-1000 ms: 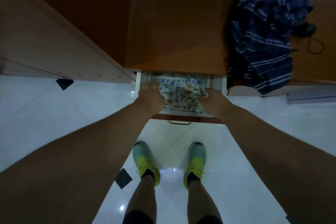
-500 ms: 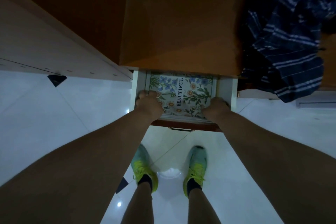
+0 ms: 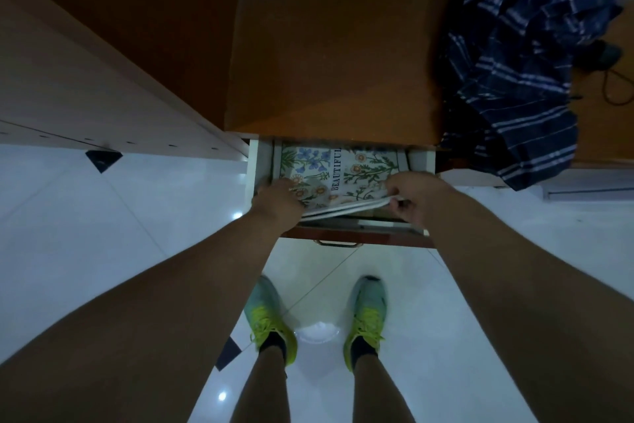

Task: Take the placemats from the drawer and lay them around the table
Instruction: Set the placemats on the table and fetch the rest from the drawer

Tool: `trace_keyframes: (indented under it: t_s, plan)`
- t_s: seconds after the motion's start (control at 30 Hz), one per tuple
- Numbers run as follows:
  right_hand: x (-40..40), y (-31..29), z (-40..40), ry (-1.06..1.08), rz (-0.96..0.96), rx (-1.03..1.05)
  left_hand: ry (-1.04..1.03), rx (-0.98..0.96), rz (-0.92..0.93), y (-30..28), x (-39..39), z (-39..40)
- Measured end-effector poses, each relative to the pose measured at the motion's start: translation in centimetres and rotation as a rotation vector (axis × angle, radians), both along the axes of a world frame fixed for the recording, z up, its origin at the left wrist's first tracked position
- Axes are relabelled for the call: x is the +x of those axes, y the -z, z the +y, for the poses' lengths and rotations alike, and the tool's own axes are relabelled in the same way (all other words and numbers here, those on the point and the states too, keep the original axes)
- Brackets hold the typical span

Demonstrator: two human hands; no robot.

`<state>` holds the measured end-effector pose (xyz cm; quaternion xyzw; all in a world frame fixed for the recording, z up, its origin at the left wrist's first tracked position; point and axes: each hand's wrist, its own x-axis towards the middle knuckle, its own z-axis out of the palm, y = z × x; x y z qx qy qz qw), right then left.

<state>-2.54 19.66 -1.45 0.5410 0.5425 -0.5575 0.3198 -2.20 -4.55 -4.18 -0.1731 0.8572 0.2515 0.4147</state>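
Lifting floral placemats (image 3: 338, 175) from open drawer (image 3: 253, 165), left hand (image 3: 278, 201) gripping 1 edge, right hand (image 3: 410, 194) pinching stack's corner; next, probably pulling clear.

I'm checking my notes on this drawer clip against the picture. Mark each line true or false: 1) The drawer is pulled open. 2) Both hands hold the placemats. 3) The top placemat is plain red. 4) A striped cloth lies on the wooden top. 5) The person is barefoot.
1) True: the drawer is open.
2) True: the left hand and right hand grip the near edge of the placemats.
3) False: it is floral and printed BEAUTIFUL.
4) True: the striped cloth lies at the right of the wooden top.
5) False: the person wears shoes.
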Motion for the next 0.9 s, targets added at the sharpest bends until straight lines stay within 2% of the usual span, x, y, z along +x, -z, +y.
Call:
trace_keyframes:
  t_s: [0.23,0.33,0.5,0.67,0.8,0.9]
  plan:
    - [1.1,-3.7,1.4,0.043,0.101,-0.147,-0.147,0.081,-0.022,-2.5,-1.6,-0.2]
    - [1.7,-4.2,2.5,0.003,0.118,-0.249,-0.22,0.109,-0.12,-3.7,-2.0,-1.1]
    - [2.5,-7.0,2.9,-0.243,0.174,-0.055,-0.453,0.174,-0.327,-6.0,-0.7,-2.1]
    - [4.1,-11.4,2.3,-0.272,0.162,-0.023,-0.693,0.45,-0.455,-10.4,1.1,-2.7]
    - [5.5,-14.7,2.4,-0.344,0.242,0.094,-0.474,0.408,-0.282,-15.8,2.2,-2.7]
    - [6.5,-18.9,2.5,-0.346,0.294,0.102,-0.417,0.406,-0.107,-20.7,2.8,-2.7]
